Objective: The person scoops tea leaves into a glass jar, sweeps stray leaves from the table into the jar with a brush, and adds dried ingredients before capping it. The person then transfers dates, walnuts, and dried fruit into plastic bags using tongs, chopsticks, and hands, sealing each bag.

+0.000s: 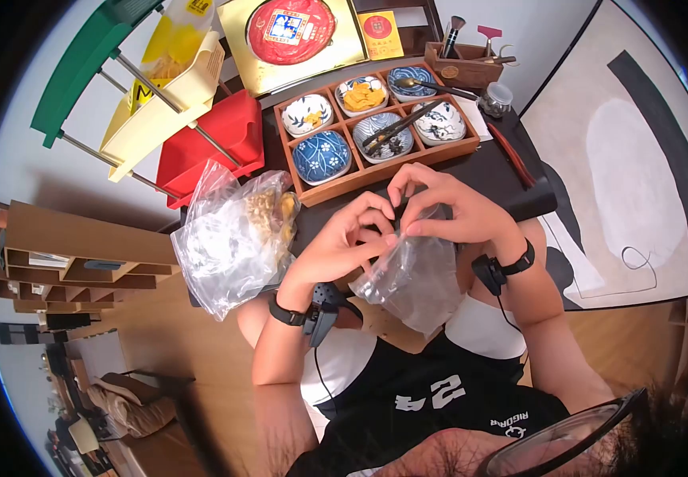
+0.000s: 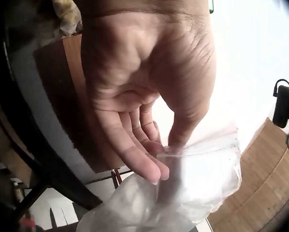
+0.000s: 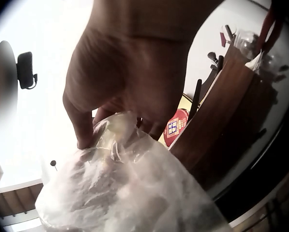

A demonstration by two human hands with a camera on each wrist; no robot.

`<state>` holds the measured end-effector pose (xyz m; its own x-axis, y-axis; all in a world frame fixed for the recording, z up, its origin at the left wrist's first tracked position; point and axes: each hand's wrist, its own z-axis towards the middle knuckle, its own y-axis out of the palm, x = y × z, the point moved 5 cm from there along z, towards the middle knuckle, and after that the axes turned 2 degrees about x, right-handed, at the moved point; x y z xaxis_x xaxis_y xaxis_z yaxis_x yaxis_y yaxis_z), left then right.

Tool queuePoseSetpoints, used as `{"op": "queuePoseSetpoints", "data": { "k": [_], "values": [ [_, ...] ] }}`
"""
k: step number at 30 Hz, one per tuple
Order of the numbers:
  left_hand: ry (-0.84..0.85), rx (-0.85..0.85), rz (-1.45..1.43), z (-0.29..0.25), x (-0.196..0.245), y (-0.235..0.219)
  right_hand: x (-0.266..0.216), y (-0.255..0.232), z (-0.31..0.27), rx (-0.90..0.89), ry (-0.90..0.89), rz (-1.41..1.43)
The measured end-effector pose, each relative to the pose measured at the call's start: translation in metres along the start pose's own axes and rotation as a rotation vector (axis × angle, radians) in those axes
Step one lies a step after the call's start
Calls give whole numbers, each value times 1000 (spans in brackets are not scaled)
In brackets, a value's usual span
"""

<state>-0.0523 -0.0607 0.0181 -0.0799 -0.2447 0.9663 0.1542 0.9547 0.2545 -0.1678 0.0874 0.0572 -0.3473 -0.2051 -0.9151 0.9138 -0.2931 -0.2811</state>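
A clear plastic bag (image 1: 419, 282) hangs from both hands over the person's lap, its top edge pinched between fingers and thumbs. The left hand (image 1: 353, 234) holds the edge on one side; in the left wrist view the thumb and fingers of the left hand (image 2: 139, 96) meet at the rim of the bag (image 2: 197, 179). On the other side the right hand (image 1: 459, 208) grips the edge close to the left fingertips. In the right wrist view the bag (image 3: 115, 188) bunches under the right hand (image 3: 130, 82), which partly hides the grip.
Behind the hands a wooden six-compartment tray (image 1: 320, 193) holds patterned bowls, some with food and dark utensils. Left of it lies a larger clear bag (image 1: 229, 246) with yellowish pieces, beside a red bin (image 1: 213, 147). A lidded jar (image 1: 497, 99) and a brush box (image 1: 463, 71) stand at right.
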Motion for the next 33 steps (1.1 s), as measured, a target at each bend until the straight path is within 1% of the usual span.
{"op": "queuePoseSetpoints", "data": {
  "k": [1,3,4,5,7,10,11,12,13,14,15,17,19,21,22,23,26,27,28,30,31,33],
  "values": [
    [-30,-8,-17,1,-1,0,-1,1,1,-1,-31,-44],
    [-90,-28,-52,2,-6,1,-4,2,1,-19,-30,-57],
    [-47,-33,-63,3,-5,1,-9,-1,0,-7,-71,-106],
    [-51,-26,-71,2,-4,-2,-12,-3,0,3,-109,-148],
    [-55,87,-22,1,5,-10,-21,-9,-3,-7,-96,-132],
    [-18,168,22,2,2,-26,-28,-16,-8,-28,-43,10],
    [-1,188,49,2,1,-30,-28,-17,-9,-30,-44,11],
    [-3,190,48,2,2,-32,-27,-19,-11,-15,-17,137],
    [17,245,69,2,4,-36,-25,-20,-13,1,11,263],
    [38,300,91,2,7,-39,-23,-22,-14,13,-19,305],
    [36,297,91,4,5,-36,-20,-20,-13,16,-19,305],
    [159,396,-22,6,6,-37,-17,-22,-9,149,-67,398],
    [184,358,-5,10,0,-34,-11,-24,-9,160,-75,378],
    [300,333,-101,12,-4,-23,-10,-27,-8,213,-101,423],
    [320,253,-13,11,-3,-18,-9,-27,-8,216,-103,418],
    [324,221,-21,11,-5,-13,-7,-29,-8,247,-122,433],
    [179,194,-84,14,-18,-2,-12,-29,-6,294,-153,452],
    [184,199,-83,13,-17,2,-14,-29,-6,321,-162,460],
    [171,150,-115,13,-16,10,-14,-29,-4,315,-164,459],
    [169,80,-174,16,-17,18,-17,-31,-3,346,-160,190],
    [173,83,-172,18,-20,19,-20,-30,-1,342,-163,189],
    [161,29,-385,22,-21,22,-26,-34,2,433,-56,-104]
  ]
}}
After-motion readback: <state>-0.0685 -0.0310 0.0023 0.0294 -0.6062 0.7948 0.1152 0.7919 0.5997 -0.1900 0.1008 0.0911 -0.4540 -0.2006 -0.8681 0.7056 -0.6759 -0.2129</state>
